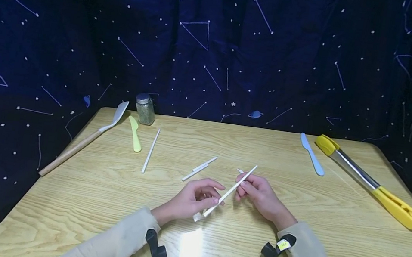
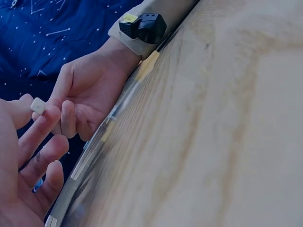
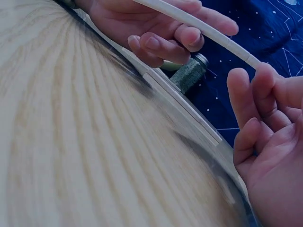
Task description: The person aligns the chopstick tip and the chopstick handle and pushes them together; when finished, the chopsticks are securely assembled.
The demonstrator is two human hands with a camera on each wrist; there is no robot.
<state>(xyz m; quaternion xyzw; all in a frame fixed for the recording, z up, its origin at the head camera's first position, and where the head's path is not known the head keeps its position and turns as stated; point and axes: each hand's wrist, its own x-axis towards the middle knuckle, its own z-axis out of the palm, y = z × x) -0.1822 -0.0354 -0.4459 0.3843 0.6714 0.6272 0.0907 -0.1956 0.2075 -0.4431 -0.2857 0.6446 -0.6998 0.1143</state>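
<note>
Being held aslant above the table [image 1: 273, 154]: one slim white stick [image 1: 229, 192].
At left, a loose white stick [image 1: 150, 150] is seen on the tabletop; next, the held stick's near end is lightly pinched by the half-curled left hand [image 1: 193, 198], and its farther part is pinched by the partly closed right hand [image 1: 261, 196]. By its thinness, it can be judged light, fairly stiff, easily rolled, and likely to be snapped if bent hard; it is best gripped gently near both ends.
</note>
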